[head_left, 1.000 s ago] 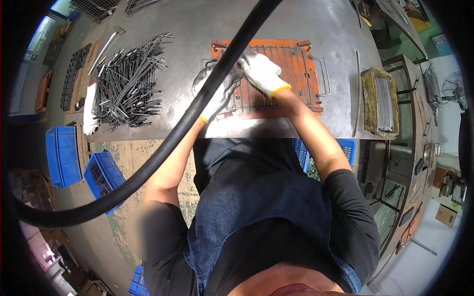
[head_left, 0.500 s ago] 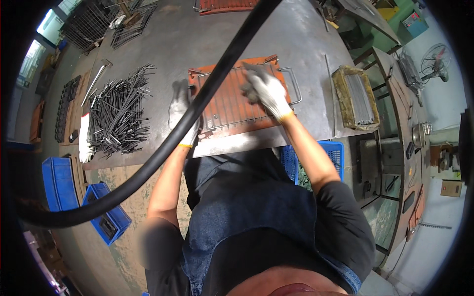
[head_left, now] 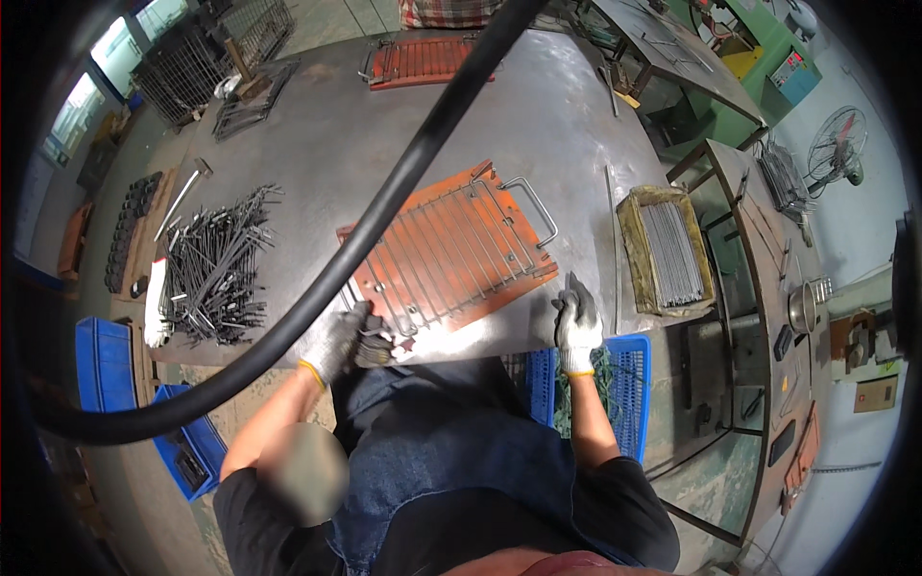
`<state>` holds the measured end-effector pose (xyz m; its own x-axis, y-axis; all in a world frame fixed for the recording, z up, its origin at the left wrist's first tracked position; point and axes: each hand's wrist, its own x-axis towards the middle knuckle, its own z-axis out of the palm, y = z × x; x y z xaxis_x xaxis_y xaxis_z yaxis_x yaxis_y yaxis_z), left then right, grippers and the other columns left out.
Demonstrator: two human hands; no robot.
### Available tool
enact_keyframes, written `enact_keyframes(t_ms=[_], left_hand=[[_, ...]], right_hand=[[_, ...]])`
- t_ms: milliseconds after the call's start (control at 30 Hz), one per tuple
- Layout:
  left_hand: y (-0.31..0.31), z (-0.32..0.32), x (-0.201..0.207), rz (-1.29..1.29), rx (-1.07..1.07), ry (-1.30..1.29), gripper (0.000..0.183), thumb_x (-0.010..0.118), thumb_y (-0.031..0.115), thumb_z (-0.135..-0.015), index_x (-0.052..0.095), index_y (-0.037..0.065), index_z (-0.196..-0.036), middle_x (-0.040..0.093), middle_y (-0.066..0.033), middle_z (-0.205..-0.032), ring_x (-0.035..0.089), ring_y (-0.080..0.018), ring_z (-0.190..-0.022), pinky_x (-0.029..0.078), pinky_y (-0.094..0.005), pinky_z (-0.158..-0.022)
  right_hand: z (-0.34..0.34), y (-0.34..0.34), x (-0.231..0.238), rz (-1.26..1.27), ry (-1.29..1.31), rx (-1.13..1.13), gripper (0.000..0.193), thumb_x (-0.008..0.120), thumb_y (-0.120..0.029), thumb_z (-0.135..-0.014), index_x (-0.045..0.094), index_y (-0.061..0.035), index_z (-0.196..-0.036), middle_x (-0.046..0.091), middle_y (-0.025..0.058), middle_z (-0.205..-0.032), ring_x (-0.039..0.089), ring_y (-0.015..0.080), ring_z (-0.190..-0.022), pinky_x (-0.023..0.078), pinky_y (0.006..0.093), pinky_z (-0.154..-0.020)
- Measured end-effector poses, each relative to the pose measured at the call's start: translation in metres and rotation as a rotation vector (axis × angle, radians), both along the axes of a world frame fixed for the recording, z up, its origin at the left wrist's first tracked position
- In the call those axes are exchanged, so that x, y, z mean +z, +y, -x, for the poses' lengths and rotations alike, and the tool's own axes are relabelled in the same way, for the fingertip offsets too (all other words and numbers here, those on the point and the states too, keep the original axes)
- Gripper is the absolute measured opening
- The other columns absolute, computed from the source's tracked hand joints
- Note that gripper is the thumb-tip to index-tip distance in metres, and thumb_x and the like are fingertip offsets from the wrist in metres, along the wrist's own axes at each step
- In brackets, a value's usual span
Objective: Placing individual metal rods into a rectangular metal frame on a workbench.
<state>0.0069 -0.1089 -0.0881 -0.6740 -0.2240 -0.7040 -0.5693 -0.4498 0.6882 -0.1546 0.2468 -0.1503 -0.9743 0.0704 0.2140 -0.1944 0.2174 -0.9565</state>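
Observation:
An orange-red board (head_left: 519, 206) lies at a slant on the metal table. On it sits a wire rack (head_left: 451, 252) of parallel rods, with a bent loop handle (head_left: 540, 213) past its right end. My left hand (head_left: 346, 344), in a grey-soiled white glove, is at the board's near left corner. Its fingers are curled, and what they hold there is hard to make out. Off the near right corner, my gloved right hand (head_left: 579, 324) is at the table edge with its fingers stretched out and nothing in them. A black hose crosses in front of the board's left part.
Many short dark rods (head_left: 221, 264) are heaped at left, beside a hammer (head_left: 184, 197) and a white glove (head_left: 157, 302). A yellowish box (head_left: 642, 278) of straight rods stands at right. Another orange board (head_left: 413, 60) lies at the far edge. Below is a blue basket (head_left: 629, 408).
The board with the rack has turned counterclockwise and now lies slanted. My right hand has left the rack for the table edge; my left hand has come to the near left corner. The view has shifted.

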Motion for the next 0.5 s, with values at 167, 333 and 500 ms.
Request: enact_keyframes(t_ms=[167,333,500], left_hand=[[0.064,0.037,0.012,-0.182,0.180,0.205,0.026,0.049,0.032,-0.098,0.051,0.008,-0.089,0.061,-0.0088,-0.080,0.065,-0.0252,-0.068,0.059,-0.0418,-0.063],[0.123,0.116,0.035,-0.491,0.140,0.405,0.038,0.042,0.037,-0.100,0.053,0.001,-0.094,0.061,-0.0160,-0.083,0.067,-0.0310,-0.082,0.056,-0.0415,-0.069],[0.119,0.219,0.007,-0.072,-0.142,0.455,0.054,0.032,0.047,-0.099,0.053,-0.002,-0.110,0.063,-0.0126,-0.086,0.066,-0.0239,-0.069,0.052,-0.0331,-0.061]], right_hand=[[-0.003,-0.005,0.015,0.018,-0.035,0.103,0.028,0.049,-0.005,-0.094,0.054,0.0046,-0.120,0.063,0.0154,-0.110,0.063,0.0178,-0.086,0.057,0.0309,-0.075],[-0.002,0.000,0.004,0.044,-0.077,0.105,0.036,0.049,-0.013,-0.095,0.052,0.0027,-0.127,0.057,0.0193,-0.122,0.065,0.0223,-0.089,0.057,0.0296,-0.077],[0.000,-0.005,0.004,0.039,-0.062,0.062,0.036,0.051,-0.012,-0.095,0.051,0.0046,-0.126,0.058,0.0184,-0.122,0.065,0.0196,-0.088,0.056,0.0287,-0.075]])
